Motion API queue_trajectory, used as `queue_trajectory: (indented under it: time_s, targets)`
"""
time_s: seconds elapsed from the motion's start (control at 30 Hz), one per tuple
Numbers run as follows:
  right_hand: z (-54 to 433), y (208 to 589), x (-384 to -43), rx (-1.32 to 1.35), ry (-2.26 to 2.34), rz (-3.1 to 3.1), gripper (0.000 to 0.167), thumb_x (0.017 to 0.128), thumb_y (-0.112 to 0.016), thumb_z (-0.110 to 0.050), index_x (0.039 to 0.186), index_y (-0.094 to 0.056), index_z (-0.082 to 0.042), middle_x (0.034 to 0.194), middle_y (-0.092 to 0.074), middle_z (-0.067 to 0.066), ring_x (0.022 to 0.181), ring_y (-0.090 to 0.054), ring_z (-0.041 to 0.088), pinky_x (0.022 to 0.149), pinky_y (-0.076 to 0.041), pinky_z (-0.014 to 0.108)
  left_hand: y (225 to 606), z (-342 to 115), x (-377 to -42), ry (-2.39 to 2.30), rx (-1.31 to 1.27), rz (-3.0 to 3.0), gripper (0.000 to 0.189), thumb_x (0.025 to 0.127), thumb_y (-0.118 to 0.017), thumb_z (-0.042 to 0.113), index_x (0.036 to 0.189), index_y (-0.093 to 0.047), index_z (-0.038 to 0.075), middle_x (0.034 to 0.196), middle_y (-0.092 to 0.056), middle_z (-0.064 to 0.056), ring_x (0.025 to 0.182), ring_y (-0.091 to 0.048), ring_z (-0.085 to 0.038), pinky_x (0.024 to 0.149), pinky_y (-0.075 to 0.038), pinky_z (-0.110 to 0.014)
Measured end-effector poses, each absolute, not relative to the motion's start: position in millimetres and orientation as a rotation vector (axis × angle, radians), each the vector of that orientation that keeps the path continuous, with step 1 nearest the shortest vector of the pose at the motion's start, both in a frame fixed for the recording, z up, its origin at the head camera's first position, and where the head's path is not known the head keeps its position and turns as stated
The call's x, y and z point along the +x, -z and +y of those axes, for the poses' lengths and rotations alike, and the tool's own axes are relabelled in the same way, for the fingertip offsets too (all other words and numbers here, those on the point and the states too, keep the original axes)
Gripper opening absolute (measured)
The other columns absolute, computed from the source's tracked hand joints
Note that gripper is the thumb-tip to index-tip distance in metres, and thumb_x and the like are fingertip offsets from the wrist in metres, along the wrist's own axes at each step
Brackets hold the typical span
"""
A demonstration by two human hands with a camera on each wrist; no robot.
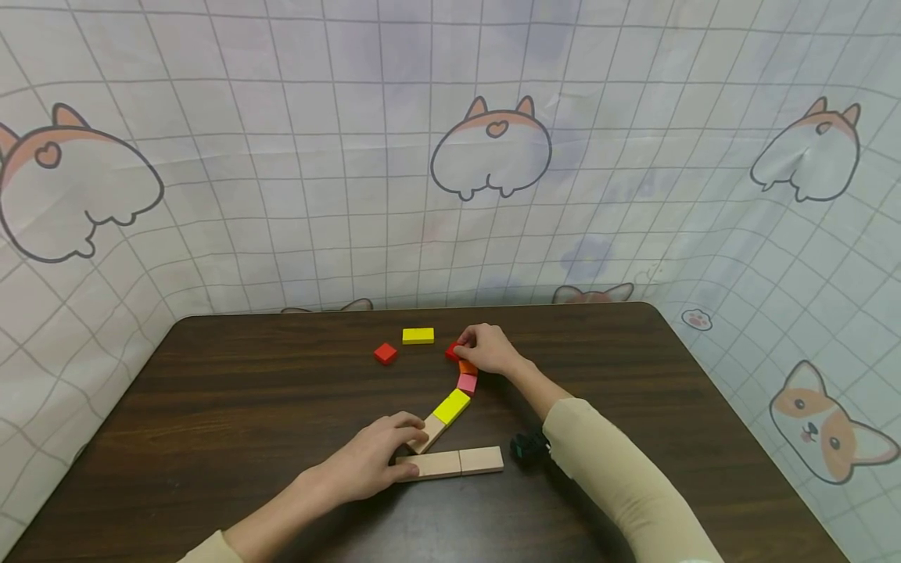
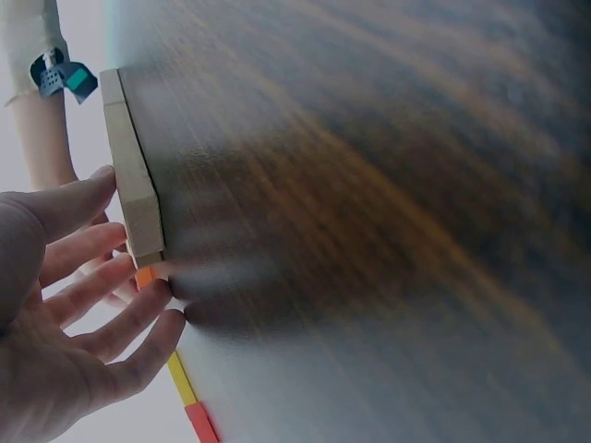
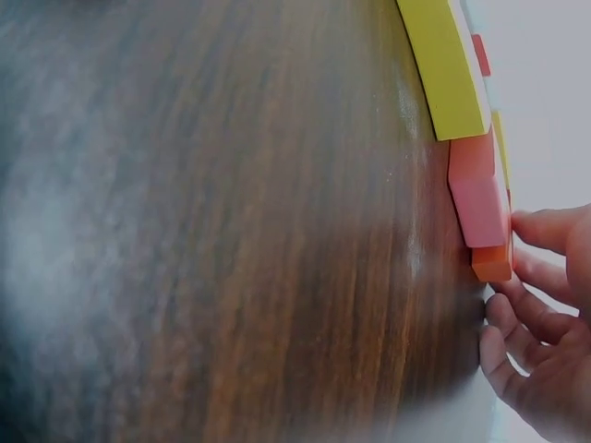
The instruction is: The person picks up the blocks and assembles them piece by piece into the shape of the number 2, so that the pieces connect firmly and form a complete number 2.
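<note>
In the head view, my right hand (image 1: 490,352) pinches a red block (image 1: 451,351) at the far end of a curved row. Next to it in the row come an orange block (image 1: 468,367), a pink block (image 1: 467,384), a yellow block (image 1: 453,406) and a plain wooden block (image 1: 431,431). My left hand (image 1: 376,457) rests at the near end with fingers spread. Its fingertips touch the plain block, while its thumb lies on one of two other plain wooden blocks (image 1: 482,460) set end to end. The left wrist view shows this hand's fingers (image 2: 138,314) loosely extended.
Beyond the row lie a loose yellow block (image 1: 418,336) and a loose red block (image 1: 385,353) on the dark wooden table (image 1: 211,407). A black wrist device (image 1: 528,447) is by the right sleeve. A patterned cloth (image 1: 317,195) hangs behind the table.
</note>
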State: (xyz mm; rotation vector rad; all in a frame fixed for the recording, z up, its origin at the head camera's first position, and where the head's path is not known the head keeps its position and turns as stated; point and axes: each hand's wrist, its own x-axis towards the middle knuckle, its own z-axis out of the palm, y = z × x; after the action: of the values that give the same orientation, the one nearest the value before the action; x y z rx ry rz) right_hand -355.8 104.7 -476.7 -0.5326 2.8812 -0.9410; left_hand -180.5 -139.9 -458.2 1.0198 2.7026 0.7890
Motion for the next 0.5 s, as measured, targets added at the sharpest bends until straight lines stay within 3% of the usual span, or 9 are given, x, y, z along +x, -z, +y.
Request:
queue_trajectory:
  time_s: [0.5]
  targets:
    - [107.7, 481.0, -356.1, -0.563, 0.962, 2.873, 0.020, 0.098, -0.071, -0.021, 0.106, -0.073, -0.002, 0.092, -0.067, 0.006, 0.074, -0.058, 0.018, 0.064, -0.051, 0.025, 458.3, -140.0, -179.6, -0.787, 1.012, 2.701, 0.037, 0.092, -0.080, 0.022, 0.123, -0.070, 0.006, 0.135, -0.058, -0.008, 0.118, -0.058, -0.028, 0.099, -0.049, -0.050]
